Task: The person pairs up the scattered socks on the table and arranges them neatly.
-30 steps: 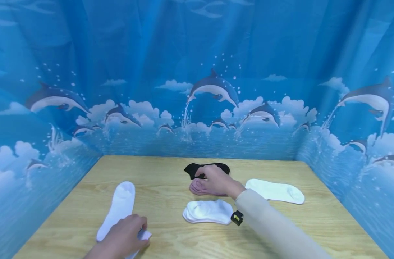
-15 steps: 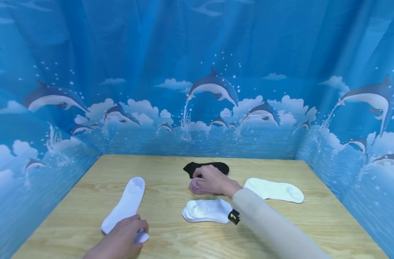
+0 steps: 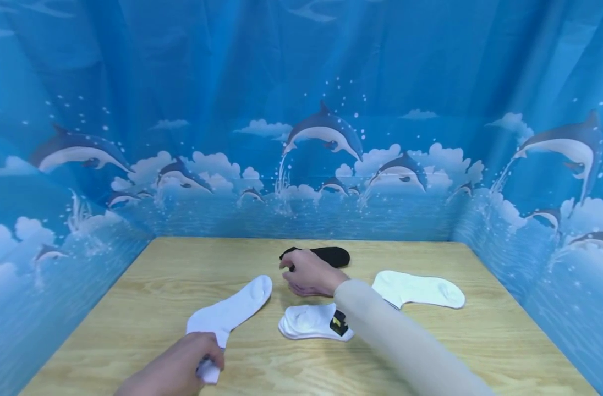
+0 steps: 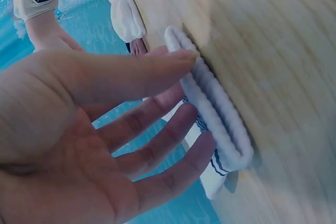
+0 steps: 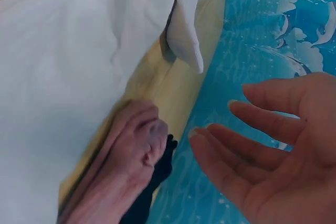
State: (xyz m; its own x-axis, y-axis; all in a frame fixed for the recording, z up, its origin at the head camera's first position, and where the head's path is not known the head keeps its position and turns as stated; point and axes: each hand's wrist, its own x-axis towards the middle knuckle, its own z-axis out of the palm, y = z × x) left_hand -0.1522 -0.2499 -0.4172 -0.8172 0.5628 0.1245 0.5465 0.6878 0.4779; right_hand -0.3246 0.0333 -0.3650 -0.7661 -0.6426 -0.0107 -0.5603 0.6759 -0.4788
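Note:
My left hand (image 3: pixel 180 363) is low at the left of the table and pinches the cuff of a white sock (image 3: pixel 229 313). Flat on the wood, the foot of this sock points away and to the right. Its ribbed cuff (image 4: pixel 218 108) with dark stripes lies between thumb and fingers in the left wrist view. My right hand (image 3: pixel 308 271) is over a folded pink sock bundle (image 5: pixel 123 156), partly hiding it. Its fingers are loosely bent and apart from the bundle in the right wrist view, with nothing between them. Behind it lies a black sock (image 3: pixel 335 256).
A folded white sock bundle (image 3: pixel 301 322) lies in front of the pink one, partly covered by a black wrist device (image 3: pixel 338 323). To the right is another flat white sock (image 3: pixel 425 290), its cuff behind my sleeve. A blue dolphin curtain (image 3: pixel 222 214) borders the wooden table (image 3: pixel 480 352).
My left hand has swung the white sock clockwise, so its toe has moved right towards the pink bundle. My right hand has shifted slightly left over the pink bundle.

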